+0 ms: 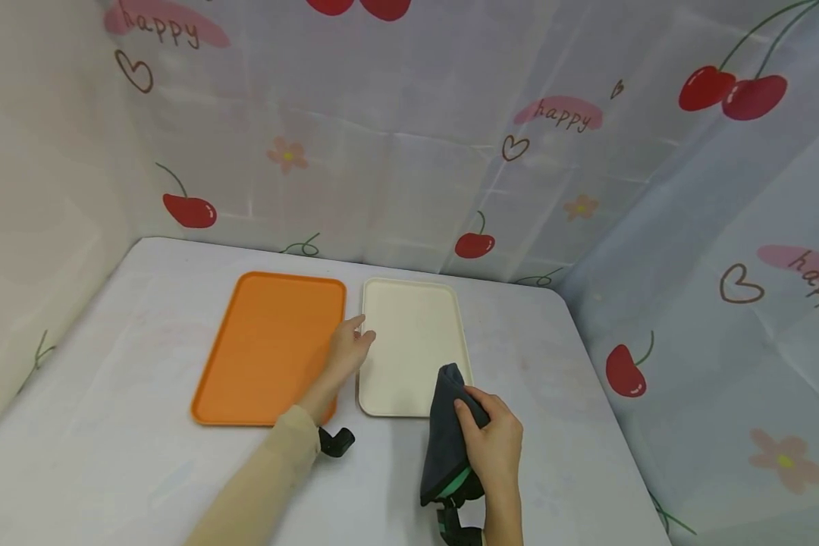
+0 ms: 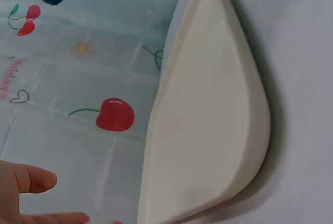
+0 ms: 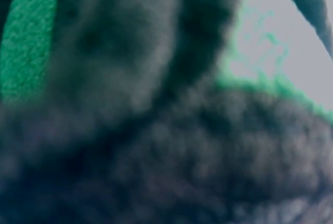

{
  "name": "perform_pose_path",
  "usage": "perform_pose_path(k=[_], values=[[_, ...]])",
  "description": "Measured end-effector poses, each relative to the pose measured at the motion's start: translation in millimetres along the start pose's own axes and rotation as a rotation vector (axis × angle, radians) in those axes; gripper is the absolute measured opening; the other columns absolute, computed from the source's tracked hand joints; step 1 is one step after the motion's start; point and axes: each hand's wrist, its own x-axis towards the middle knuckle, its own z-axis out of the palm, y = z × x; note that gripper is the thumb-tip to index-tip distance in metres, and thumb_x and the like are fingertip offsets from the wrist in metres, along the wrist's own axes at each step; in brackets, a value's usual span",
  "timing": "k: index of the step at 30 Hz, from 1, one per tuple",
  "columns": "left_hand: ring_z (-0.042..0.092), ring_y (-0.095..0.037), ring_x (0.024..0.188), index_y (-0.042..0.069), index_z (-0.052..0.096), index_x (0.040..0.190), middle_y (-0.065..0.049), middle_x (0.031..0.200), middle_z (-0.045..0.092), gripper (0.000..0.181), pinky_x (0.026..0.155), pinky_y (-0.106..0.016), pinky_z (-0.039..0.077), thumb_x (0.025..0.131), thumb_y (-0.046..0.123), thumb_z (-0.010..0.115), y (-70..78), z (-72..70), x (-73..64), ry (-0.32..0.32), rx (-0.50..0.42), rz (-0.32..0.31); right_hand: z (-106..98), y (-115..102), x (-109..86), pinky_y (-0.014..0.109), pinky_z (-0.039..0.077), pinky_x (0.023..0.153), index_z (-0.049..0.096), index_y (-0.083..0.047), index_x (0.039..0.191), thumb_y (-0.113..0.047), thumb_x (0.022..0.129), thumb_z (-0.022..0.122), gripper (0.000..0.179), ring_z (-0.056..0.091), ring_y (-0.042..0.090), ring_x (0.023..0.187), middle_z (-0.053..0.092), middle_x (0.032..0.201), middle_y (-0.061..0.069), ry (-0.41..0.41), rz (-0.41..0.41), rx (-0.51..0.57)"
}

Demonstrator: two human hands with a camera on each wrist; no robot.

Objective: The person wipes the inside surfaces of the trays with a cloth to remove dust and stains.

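Currently right grip point(image 1: 498, 444) is clamped on dark cloth point(image 1: 445, 436) with green trim, pinched between thumb and fingers; cloth sits just left of that grip. Left grip point(image 1: 348, 349) has thumb and fingers apart, orange tray point(image 1: 273, 341) left of it, cream tray point(image 1: 409, 337) right; tray contact unclear. Both trays lie on white bench point(image 1: 539, 364).

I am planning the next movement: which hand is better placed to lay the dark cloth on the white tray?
Right, probably: the right hand grips the dark cloth, which in the head view overlaps the near right corner of the white tray. The left hand holds nothing.
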Motion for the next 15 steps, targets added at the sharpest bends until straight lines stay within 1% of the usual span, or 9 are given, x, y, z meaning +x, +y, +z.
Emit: perform_pose_path(k=[2, 3, 7, 10, 12, 15], values=[[0.056, -0.037, 0.115, -0.003, 0.043, 0.144, -0.026, 0.136, 0.051, 0.054, 0.091, -0.044, 0.052, 0.094, 0.015, 0.054, 2.5, -13.8, -2.7, 0.009, -0.024, 0.012, 0.0, 0.4, -0.1, 0.046, 0.055, 0.076, 0.076, -0.008, 0.107, -0.012, 0.083, 0.075, 0.024, 0.07, 0.029, 0.089, 0.073, 0.095, 0.009, -0.001, 0.002, 0.001], [0.056, -0.035, 0.112, -0.001, 0.042, 0.145, -0.025, 0.135, 0.052, 0.054, 0.088, -0.041, 0.052, 0.095, 0.016, 0.054, 3.3, -21.6, -4.4, 0.01, -0.034, 0.012, -0.1, 0.6, -0.1, 0.046, 0.055, 0.076, 0.076, -0.008, 0.107, -0.012, 0.083, 0.075, 0.024, 0.069, 0.029, 0.089, 0.073, 0.095, 0.009, -0.001, 0.004, 0.001], [0.056, -0.034, 0.113, 0.004, 0.04, 0.148, -0.022, 0.134, 0.051, 0.053, 0.083, -0.033, 0.048, 0.099, 0.017, 0.052, 2.2, -58.3, -10.7, 0.021, -0.061, 0.014, -0.7, 1.4, -0.3, 0.046, 0.055, 0.076, 0.076, -0.008, 0.107, -0.012, 0.083, 0.075, 0.024, 0.069, 0.029, 0.089, 0.073, 0.095, 0.009, 0.001, 0.009, -0.002], [0.054, -0.035, 0.116, 0.008, 0.037, 0.151, -0.021, 0.137, 0.049, 0.052, 0.083, -0.032, 0.046, 0.101, 0.018, 0.049, -2.3, -90.2, -12.9, 0.031, -0.035, 0.015, -0.7, 2.5, -0.3, 0.046, 0.055, 0.076, 0.076, -0.009, 0.107, -0.012, 0.083, 0.075, 0.024, 0.069, 0.029, 0.088, 0.073, 0.094, 0.009, 0.001, 0.013, -0.004], [0.051, -0.037, 0.119, 0.007, 0.033, 0.152, -0.023, 0.139, 0.047, 0.054, 0.085, -0.033, 0.045, 0.102, 0.018, 0.047, -6.4, -112.0, -12.7, 0.043, -0.013, 0.024, -0.5, 3.2, -0.3, 0.046, 0.055, 0.077, 0.076, -0.009, 0.107, -0.013, 0.083, 0.075, 0.024, 0.069, 0.029, 0.089, 0.073, 0.095, 0.009, 0.0, 0.014, -0.004], [0.048, -0.04, 0.121, 0.007, 0.029, 0.154, -0.026, 0.141, 0.044, 0.056, 0.084, -0.036, 0.044, 0.102, 0.021, 0.045, -16.5, -145.1, -12.8, 0.073, 0.051, 0.022, -0.2, 4.4, -0.8, 0.047, 0.055, 0.077, 0.076, -0.009, 0.108, -0.013, 0.083, 0.075, 0.025, 0.069, 0.029, 0.089, 0.073, 0.095, 0.009, -0.004, 0.013, -0.003]])
